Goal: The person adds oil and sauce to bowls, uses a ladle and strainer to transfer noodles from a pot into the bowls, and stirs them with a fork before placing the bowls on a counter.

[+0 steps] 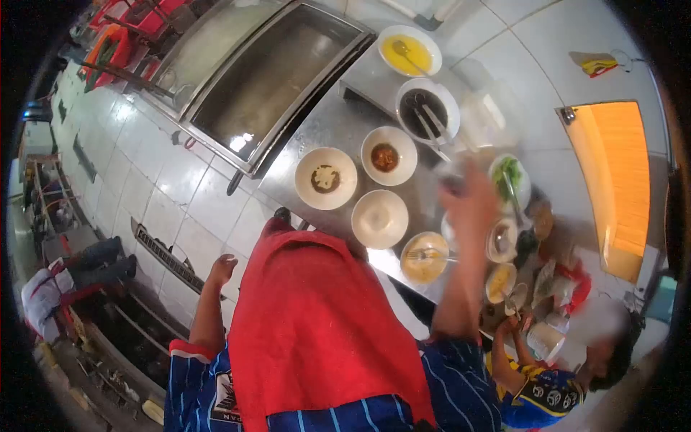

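The steel bench [284, 165] carries the bowls, beside the person's right hand. Three are large: the yellow bowl [435, 56], the dark-sauce bowl [403, 92] and the greens bowl [524, 198]. Three white bowls, the brown-sauce bowl [306, 191], the red-sauce bowl [407, 146] and the pale bowl [380, 219], stand in a close group, openings up; being round, they show no long axis. Just beside, in the fork bowl [425, 273], one fork [432, 256] lies crosswise, its tines toward the left hand's side. The right hand [471, 191] is blurred over the bench, near something dark; its grip I cannot tell. The left hand [224, 268] is apart from the bench, its fingers loosely curled.
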Tool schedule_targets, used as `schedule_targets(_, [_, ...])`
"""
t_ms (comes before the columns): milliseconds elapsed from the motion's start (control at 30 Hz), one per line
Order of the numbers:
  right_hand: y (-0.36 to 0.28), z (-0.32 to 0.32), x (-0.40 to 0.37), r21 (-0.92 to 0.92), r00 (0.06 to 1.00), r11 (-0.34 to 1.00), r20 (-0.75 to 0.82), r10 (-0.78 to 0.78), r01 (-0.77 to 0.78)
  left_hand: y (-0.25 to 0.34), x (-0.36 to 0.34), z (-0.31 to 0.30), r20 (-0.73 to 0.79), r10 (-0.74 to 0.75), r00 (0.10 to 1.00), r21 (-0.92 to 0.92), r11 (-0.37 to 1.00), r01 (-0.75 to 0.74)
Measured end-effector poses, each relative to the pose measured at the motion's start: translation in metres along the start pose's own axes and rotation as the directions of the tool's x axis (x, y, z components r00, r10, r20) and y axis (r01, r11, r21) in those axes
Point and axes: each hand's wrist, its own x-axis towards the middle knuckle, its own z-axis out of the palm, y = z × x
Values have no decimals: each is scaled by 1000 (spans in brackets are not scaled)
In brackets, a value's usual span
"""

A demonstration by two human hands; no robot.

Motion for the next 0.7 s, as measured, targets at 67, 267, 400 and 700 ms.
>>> schedule_targets(67, [-27, 83, 1, -173, 993, 984, 113, -23, 43, -51, 37, 13, 128, 73, 989, 59, 995, -81])
schedule_targets(267, [-39, 97, 10, -309, 997, 950, 64, -35, 54, -57, 28, -19, -3, 25, 1000, -248, 968, -25])
schedule_targets(400, [-56, 121, -1, -368, 993, 930, 121, 19, 27, -205, 117, -10, 52, 634, 772, 385, 700, -601])
schedule_targets(700, [-144, 50, -36, -125, 978, 990, 192, 88, -64, -188, 89, -55, 72, 69, 995, -161, 985, -57])
